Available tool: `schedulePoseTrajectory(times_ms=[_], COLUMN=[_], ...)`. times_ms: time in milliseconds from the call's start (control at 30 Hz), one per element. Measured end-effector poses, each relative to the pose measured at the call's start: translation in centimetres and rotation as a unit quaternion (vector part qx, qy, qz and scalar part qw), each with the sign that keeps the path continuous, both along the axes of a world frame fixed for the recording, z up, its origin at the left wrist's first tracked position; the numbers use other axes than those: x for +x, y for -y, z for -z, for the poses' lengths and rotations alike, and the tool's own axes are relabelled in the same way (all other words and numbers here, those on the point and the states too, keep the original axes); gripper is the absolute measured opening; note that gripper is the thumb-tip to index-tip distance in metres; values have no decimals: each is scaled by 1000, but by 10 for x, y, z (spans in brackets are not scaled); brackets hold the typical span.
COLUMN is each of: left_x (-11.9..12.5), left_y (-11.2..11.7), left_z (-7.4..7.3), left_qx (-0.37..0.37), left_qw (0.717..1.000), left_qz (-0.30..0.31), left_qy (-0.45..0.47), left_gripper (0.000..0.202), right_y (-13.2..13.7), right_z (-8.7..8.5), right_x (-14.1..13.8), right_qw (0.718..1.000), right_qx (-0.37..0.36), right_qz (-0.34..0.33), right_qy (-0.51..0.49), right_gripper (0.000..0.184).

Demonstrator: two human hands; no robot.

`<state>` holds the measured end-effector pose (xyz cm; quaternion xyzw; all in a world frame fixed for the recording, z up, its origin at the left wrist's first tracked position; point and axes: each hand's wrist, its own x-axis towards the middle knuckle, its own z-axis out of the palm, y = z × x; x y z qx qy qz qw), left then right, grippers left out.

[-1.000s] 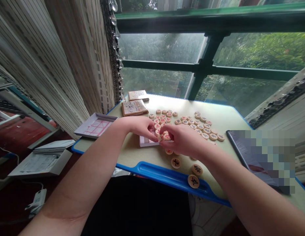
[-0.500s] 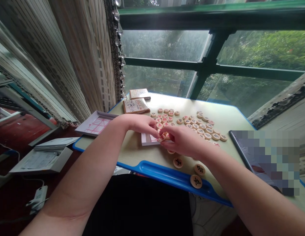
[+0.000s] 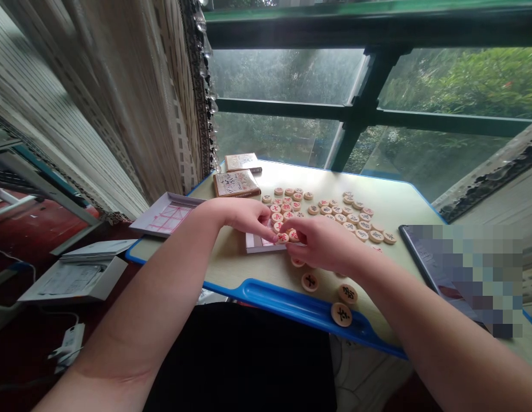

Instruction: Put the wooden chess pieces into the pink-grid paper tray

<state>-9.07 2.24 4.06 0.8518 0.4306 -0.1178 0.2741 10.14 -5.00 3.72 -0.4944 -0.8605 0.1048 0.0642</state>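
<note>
In the head view, the right hand is pinching a round pale wooden game piece with a red character between thumb and fingertips. It is holding the piece over the near right corner of a shallow white rectangular tray, and a second similar piece is sitting just beside it. The left hand is reaching in from the left with its fingers curled. Its fingertips are meeting the right hand's over the tray, but I cannot tell whether it is grasping anything.

Both hands are working above a cream table with a blue rim. A scatter of round wooden pieces is lying beyond the hands, and three black-marked wooden pieces are sitting near the front edge. Two brown flat boxes are lying at the far left corner, with a white lid with a pink grid overhanging the left edge. A dark flat tablet is resting at the right, and a green-framed window is standing behind.
</note>
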Motion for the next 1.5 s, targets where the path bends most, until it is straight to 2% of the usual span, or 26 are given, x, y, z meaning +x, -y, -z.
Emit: schedulePoseTrajectory(times_ms=[400, 733, 1000, 1133, 1267, 1500], left_x=[0, 2, -2, 0, 0, -2], left_y=[-3, -4, -3, -5, -5, -7], left_z=[6, 9, 3, 6, 7, 9], left_qx=[12, 26, 1, 11, 16, 12], left_qw=[1000, 999, 1000, 1000, 1000, 999], left_qz=[-8, -20, -12, -14, -20, -41], left_qy=[3, -4, -1, 0, -1, 16], left_gripper=[59, 60, 52, 51, 49, 50], right_y=[1, 1, 0, -1, -2, -11], right_z=[-8, -4, -4, -2, 2, 7], right_x=[4, 4, 6, 6, 6, 12], right_qw=[1000, 999, 998, 997, 997, 994], right_qx=[-4, 14, 28, 41, 48, 94], right_qz=[-12, -13, -15, -23, -17, 38], right_qy=[21, 38, 59, 68, 50, -29], right_gripper=[31, 37, 38, 37, 35, 30])
